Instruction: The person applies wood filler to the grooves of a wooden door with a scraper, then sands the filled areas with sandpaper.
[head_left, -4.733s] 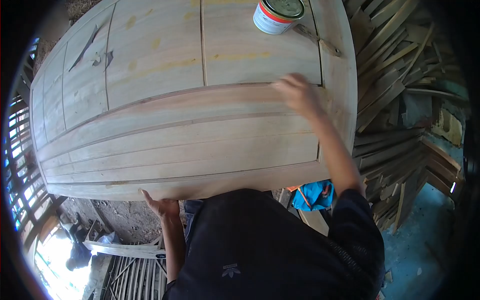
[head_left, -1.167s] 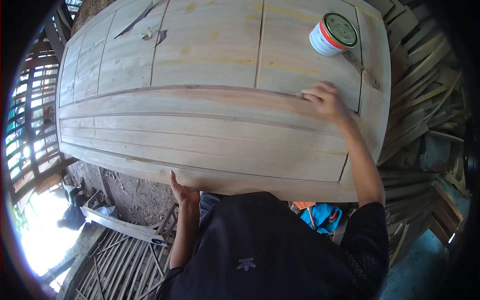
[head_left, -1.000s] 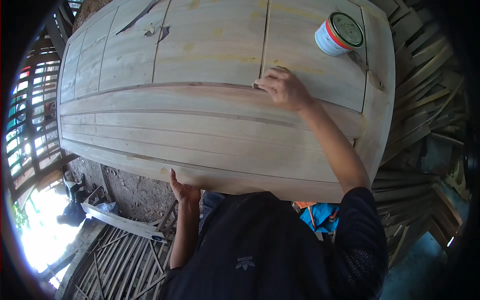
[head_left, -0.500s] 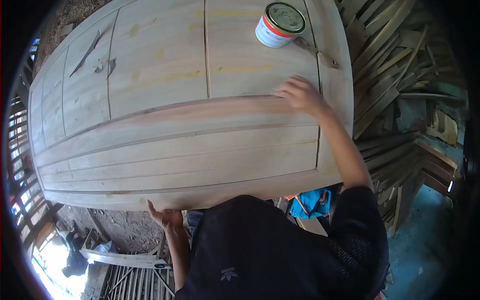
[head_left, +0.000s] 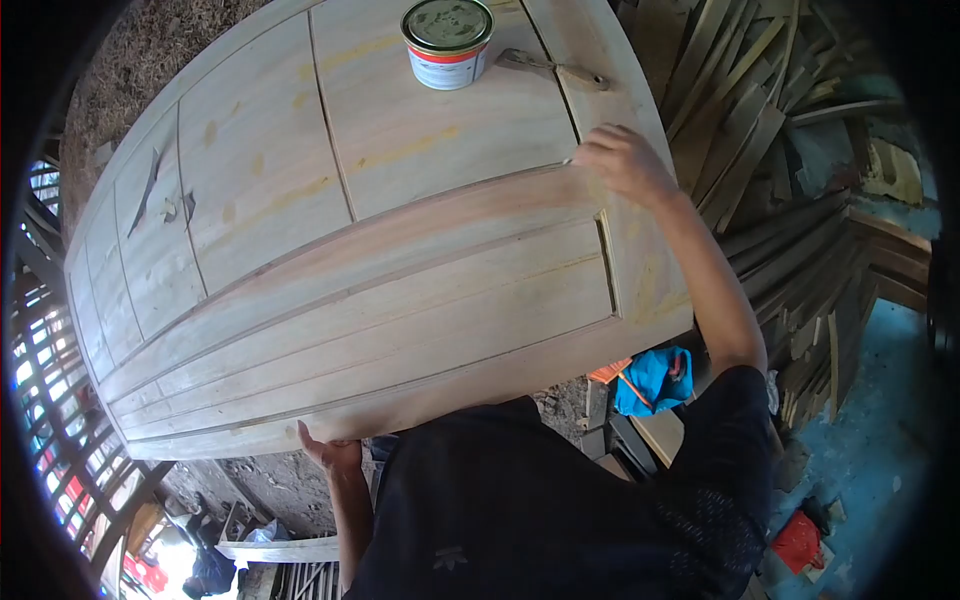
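Observation:
A wooden panel door, bare with yellowish filler streaks, lies flat before me. My right hand is closed in a pinch at a groove near the door's right end. A tiny pale tip shows at its fingertips; the rest is hidden. My left hand is at the near edge, thumb up against the door and fingers curled underneath, partly hidden. On the far side stands a lidded tin with a white and red label. Beside it lies a flat tool with a wooden handle, perhaps a brush.
Thin dark torn scraps lie on the door's left part. Stacked wood offcuts fill the right side. Below the near edge is a blue bag with tools. A red item rests on the bluish floor.
My right hand has shifted a little toward the door's right end, along the groove. The view has turned, so the door and tin appear further left. My left hand keeps to the near edge.

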